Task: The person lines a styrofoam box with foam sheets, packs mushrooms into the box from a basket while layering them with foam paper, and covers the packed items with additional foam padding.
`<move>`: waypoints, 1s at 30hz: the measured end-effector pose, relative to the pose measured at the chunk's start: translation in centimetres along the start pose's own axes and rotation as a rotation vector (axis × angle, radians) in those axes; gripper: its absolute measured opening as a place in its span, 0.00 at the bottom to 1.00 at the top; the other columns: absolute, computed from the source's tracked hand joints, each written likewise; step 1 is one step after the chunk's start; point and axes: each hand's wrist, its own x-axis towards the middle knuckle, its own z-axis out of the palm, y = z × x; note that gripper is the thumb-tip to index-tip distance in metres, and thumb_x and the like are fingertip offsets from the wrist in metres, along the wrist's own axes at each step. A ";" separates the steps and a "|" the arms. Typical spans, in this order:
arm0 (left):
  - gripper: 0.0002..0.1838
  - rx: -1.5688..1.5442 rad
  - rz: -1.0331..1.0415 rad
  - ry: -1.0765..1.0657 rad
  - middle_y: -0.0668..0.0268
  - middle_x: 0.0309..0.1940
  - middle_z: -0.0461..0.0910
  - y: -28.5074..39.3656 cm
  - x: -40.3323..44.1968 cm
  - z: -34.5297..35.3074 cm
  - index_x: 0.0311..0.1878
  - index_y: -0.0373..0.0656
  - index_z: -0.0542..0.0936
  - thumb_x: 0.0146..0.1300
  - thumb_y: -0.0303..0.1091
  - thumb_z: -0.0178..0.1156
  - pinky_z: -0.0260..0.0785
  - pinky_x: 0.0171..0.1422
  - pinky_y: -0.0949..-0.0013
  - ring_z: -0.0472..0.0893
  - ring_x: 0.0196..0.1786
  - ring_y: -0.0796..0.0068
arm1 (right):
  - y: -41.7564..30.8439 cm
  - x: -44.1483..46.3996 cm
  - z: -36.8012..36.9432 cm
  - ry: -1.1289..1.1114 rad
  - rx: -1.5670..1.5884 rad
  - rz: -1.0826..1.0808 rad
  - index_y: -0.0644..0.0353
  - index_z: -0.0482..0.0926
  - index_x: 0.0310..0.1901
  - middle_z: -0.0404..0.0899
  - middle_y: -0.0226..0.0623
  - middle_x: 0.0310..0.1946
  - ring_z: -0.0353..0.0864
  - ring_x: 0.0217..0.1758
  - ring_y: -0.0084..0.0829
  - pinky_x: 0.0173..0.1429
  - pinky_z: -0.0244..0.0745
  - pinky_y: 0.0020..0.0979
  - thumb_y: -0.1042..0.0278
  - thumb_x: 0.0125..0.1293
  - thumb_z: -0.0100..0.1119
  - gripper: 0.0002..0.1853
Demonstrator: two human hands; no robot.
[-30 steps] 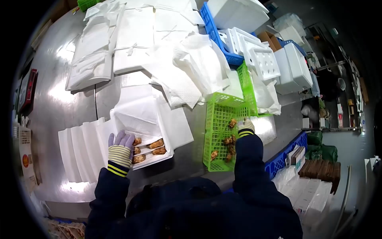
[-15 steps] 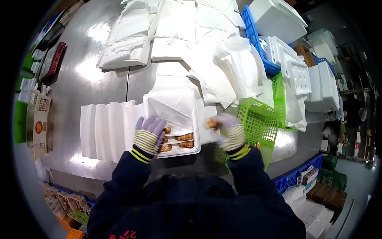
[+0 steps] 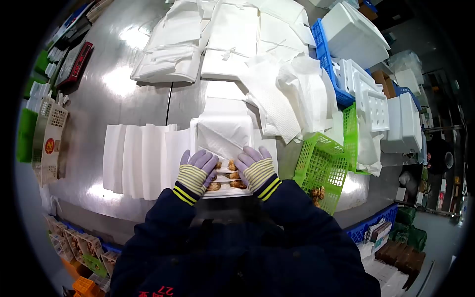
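Observation:
A white foam box (image 3: 225,123) lined with white paper stands in front of me, with several brown lumpy pieces (image 3: 237,184) in rows at its near end. My left hand (image 3: 200,166), in a lilac and striped glove, rests at the box's left side with its fingers over the pieces. At the right side, my right hand (image 3: 254,164) has its fingers bent over the upper right piece (image 3: 231,166); whether it grips that piece is hidden. More brown pieces (image 3: 317,194) lie in the green basket (image 3: 324,161) to the right.
Folded white sheets (image 3: 138,161) lie left of the box. Stacked white paper (image 3: 230,39) covers the table's far side. A blue crate (image 3: 326,59) and foam boxes (image 3: 354,34) stand at the back right. A red-edged device (image 3: 76,64) and a pale basket (image 3: 49,141) are at the left.
My right hand has moved left from the green basket to the foam box, bringing a brown piece. My left hand has stayed at the box's left side. The view has shifted.

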 end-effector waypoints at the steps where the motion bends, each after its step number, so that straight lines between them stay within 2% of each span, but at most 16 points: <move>1: 0.19 -0.055 -0.015 0.109 0.61 0.49 0.75 -0.6 0.2 0.2 0.53 0.46 0.74 0.58 0.40 0.58 0.56 0.64 0.45 0.71 0.58 0.58 | 0.3 0.1 0.0 0.034 0.134 -0.027 0.53 0.76 0.41 0.75 0.32 0.45 0.71 0.56 0.36 0.56 0.65 0.42 0.67 0.48 0.61 0.15; 2: 0.20 -0.111 -0.029 0.219 0.59 0.49 0.75 -0.7 1.2 -0.8 0.53 0.45 0.74 0.58 0.40 0.59 0.58 0.63 0.48 0.71 0.57 0.56 | 0.3 0.6 -1.6 0.150 0.179 -0.048 0.56 0.76 0.42 0.76 0.36 0.45 0.73 0.52 0.38 0.52 0.70 0.38 0.70 0.47 0.62 0.17; 3: 0.26 -0.311 -0.148 0.144 0.56 0.49 0.76 -1.5 2.4 -2.0 0.55 0.41 0.72 0.53 0.39 0.63 0.59 0.64 0.52 0.72 0.57 0.55 | 0.5 0.8 -2.5 0.154 0.204 -0.004 0.58 0.76 0.42 0.76 0.38 0.44 0.74 0.51 0.40 0.52 0.70 0.39 0.70 0.47 0.62 0.17; 4: 0.26 -0.286 -0.267 0.250 0.53 0.48 0.76 -1.9 3.5 -1.8 0.56 0.38 0.71 0.56 0.40 0.61 0.60 0.63 0.51 0.73 0.55 0.50 | 0.8 0.9 -3.0 0.155 0.230 0.040 0.59 0.76 0.42 0.77 0.39 0.44 0.75 0.49 0.42 0.52 0.71 0.40 0.71 0.47 0.62 0.17; 6: 0.24 -0.132 -0.496 0.147 0.51 0.51 0.75 -4.5 5.9 -1.1 0.58 0.37 0.70 0.63 0.41 0.56 0.63 0.61 0.50 0.74 0.56 0.52 | 1.5 0.5 -2.2 0.174 0.316 0.153 0.60 0.77 0.45 0.77 0.42 0.44 0.76 0.48 0.45 0.54 0.71 0.41 0.72 0.52 0.61 0.16; 7: 0.24 -0.131 -0.497 0.152 0.51 0.51 0.75 -6.0 7.3 -0.3 0.58 0.37 0.70 0.63 0.41 0.56 0.63 0.61 0.50 0.74 0.56 0.52 | 1.8 0.2 -1.4 0.168 0.338 0.205 0.59 0.76 0.47 0.76 0.41 0.47 0.74 0.51 0.44 0.56 0.69 0.42 0.71 0.54 0.60 0.16; 10: 0.25 -1.024 -0.965 -0.222 0.45 0.48 0.77 -10.6 10.3 4.6 0.54 0.25 0.71 0.68 0.41 0.52 0.76 0.45 0.70 0.79 0.49 0.59 | 2.3 0.1 -0.4 0.190 0.364 0.311 0.58 0.74 0.51 0.74 0.42 0.52 0.71 0.55 0.44 0.60 0.65 0.42 0.67 0.56 0.60 0.19; 13: 0.22 -1.611 -0.827 -0.067 0.51 0.40 0.80 -14.2 8.9 9.1 0.52 0.26 0.73 0.65 0.38 0.57 0.73 0.41 0.78 0.79 0.42 0.69 | 2.9 0.2 0.4 0.240 0.474 0.468 0.57 0.72 0.56 0.71 0.46 0.56 0.68 0.60 0.46 0.64 0.62 0.43 0.62 0.55 0.63 0.26; 15: 0.18 -1.840 -0.560 0.060 0.57 0.33 0.80 -10.8 7.9 4.1 0.50 0.31 0.75 0.59 0.30 0.64 0.68 0.31 0.83 0.76 0.28 0.80 | 3.4 0.2 1.2 0.208 0.647 0.627 0.56 0.66 0.63 0.63 0.52 0.63 0.61 0.66 0.49 0.69 0.57 0.44 0.54 0.50 0.69 0.38; 17: 0.17 -1.506 -0.500 0.154 0.59 0.33 0.78 -8.2 6.4 2.5 0.52 0.35 0.74 0.59 0.25 0.62 0.63 0.25 0.87 0.72 0.23 0.83 | 3.9 0.6 1.9 0.142 0.703 0.644 0.50 0.67 0.63 0.57 0.55 0.66 0.57 0.69 0.53 0.70 0.55 0.45 0.50 0.45 0.72 0.42; 18: 0.18 -1.563 -0.513 0.030 0.60 0.36 0.78 -8.6 5.4 1.7 0.53 0.36 0.73 0.59 0.24 0.63 0.66 0.29 0.87 0.74 0.26 0.83 | 4.0 0.8 2.4 0.121 0.758 0.647 0.48 0.68 0.63 0.56 0.55 0.67 0.56 0.69 0.53 0.71 0.55 0.45 0.49 0.43 0.73 0.43; 20: 0.21 -1.632 -0.481 0.201 0.60 0.48 0.73 -7.5 4.0 1.7 0.55 0.39 0.74 0.58 0.27 0.65 0.71 0.53 0.74 0.75 0.49 0.72 | 4.0 0.9 3.3 0.144 0.819 0.644 0.46 0.71 0.61 0.55 0.55 0.67 0.54 0.70 0.54 0.71 0.55 0.45 0.48 0.42 0.74 0.40; 21: 0.20 -1.566 -0.494 0.230 0.58 0.54 0.71 -8.7 3.7 3.4 0.53 0.40 0.76 0.57 0.30 0.67 0.69 0.57 0.71 0.73 0.54 0.68 | 4.3 0.8 3.6 0.131 0.832 0.650 0.46 0.73 0.59 0.54 0.55 0.67 0.54 0.70 0.54 0.71 0.54 0.46 0.48 0.41 0.74 0.39; 23: 0.18 -1.501 -0.509 0.261 0.56 0.59 0.68 -9.4 3.1 5.3 0.50 0.41 0.79 0.56 0.32 0.68 0.67 0.61 0.68 0.70 0.60 0.63 | 4.5 0.9 3.6 0.091 0.850 0.635 0.48 0.77 0.56 0.53 0.56 0.68 0.53 0.70 0.55 0.72 0.52 0.48 0.48 0.40 0.75 0.37; 25: 0.18 -1.167 -0.335 0.285 0.54 0.67 0.58 -8.4 1.6 6.2 0.45 0.42 0.83 0.53 0.39 0.71 0.57 0.70 0.61 0.59 0.70 0.57 | 4.3 1.3 3.6 0.068 0.808 0.630 0.48 0.74 0.58 0.52 0.58 0.68 0.53 0.71 0.55 0.72 0.53 0.47 0.46 0.41 0.75 0.39; 30: 0.17 -1.318 -0.332 0.400 0.52 0.69 0.57 -6.2 1.3 5.3 0.39 0.47 0.86 0.50 0.47 0.72 0.50 0.73 0.56 0.56 0.72 0.56 | 4.6 3.5 3.4 0.044 0.700 0.593 0.51 0.68 0.62 0.50 0.63 0.67 0.52 0.71 0.56 0.72 0.52 0.46 0.39 0.40 0.74 0.47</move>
